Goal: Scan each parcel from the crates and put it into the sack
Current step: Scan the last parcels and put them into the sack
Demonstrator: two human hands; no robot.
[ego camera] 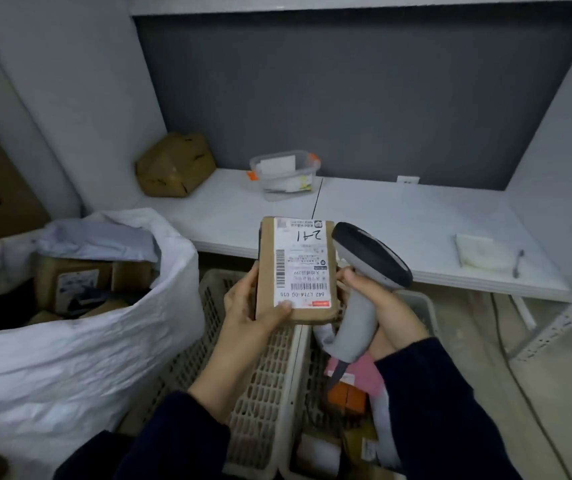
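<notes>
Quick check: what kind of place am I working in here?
Likely a parcel sorting room: the left hand holds a labelled parcel, the right hand a barcode scanner, beside a white sack of boxes.

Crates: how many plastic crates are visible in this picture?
2. One crate stands beside the white sack; the second crate sits right of it and holds parcels. More may be hidden below the frame.

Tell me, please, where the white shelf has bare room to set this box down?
The widest bare stretch of the shelf lies between the clear tub and the folded paper with the pen. A smaller strip runs in front of the brown parcel. The sack and right crate are crowded.
</notes>
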